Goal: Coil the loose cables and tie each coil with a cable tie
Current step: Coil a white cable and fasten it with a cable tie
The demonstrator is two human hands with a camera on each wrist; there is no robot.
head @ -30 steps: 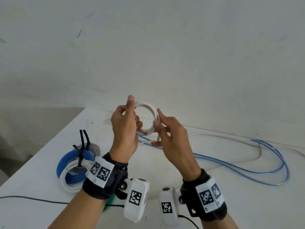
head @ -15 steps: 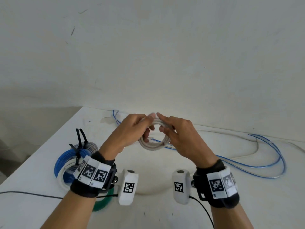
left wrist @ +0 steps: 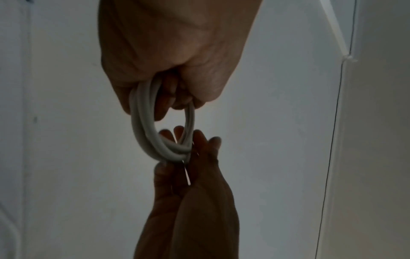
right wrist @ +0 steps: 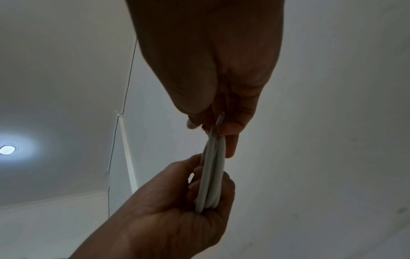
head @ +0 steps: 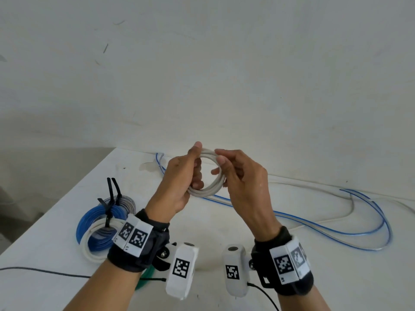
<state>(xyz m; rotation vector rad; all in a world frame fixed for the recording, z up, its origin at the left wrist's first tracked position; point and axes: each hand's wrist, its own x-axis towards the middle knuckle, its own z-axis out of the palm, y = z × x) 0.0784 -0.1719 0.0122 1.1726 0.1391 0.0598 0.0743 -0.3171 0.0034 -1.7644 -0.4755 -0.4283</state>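
A small coil of white cable is held up above the table between both hands. My left hand grips the coil's left side, fingers curled through the ring. My right hand pinches the coil's right side between thumb and fingers. A thin white strip, perhaps a tie or the cable's end, shows at my right fingers; I cannot tell which. Loose blue cable and a white cable lie strewn over the table on the right.
At the left of the white table lies a pile of tied coils: blue, white and grey, with black cable ties sticking up. A green coil peeks out under my left wrist. A wall stands close behind.
Both hands turned the white coil from upright to lower and more flat, then lifted it slightly. The right hand shifted its pinch round to the coil's right side.
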